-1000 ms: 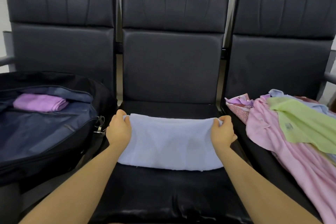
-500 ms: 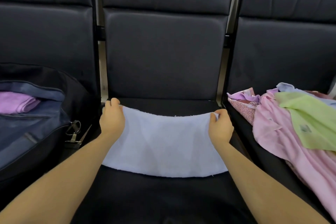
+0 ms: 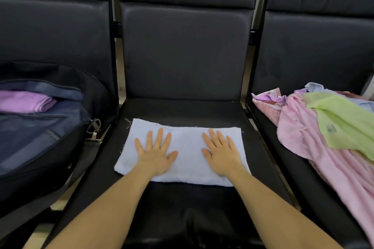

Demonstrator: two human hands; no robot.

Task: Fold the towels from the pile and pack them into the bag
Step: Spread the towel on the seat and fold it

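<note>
The pale blue towel (image 3: 185, 153) lies folded flat on the middle seat (image 3: 182, 109), between the bag (image 3: 42, 133) on the seat to its left and the pile (image 3: 332, 133) on the seat to its right. It looks light, soft and limp, with frayed threads at the edges, so I'd judge it will sag unless taken by two corners or a whole short edge. The left hand (image 3: 155, 152) and right hand (image 3: 221, 152) both press down on it, palms flat, fingers spread, gripping nothing. A folded purple towel (image 3: 26, 100) already sits in the bag.
</note>
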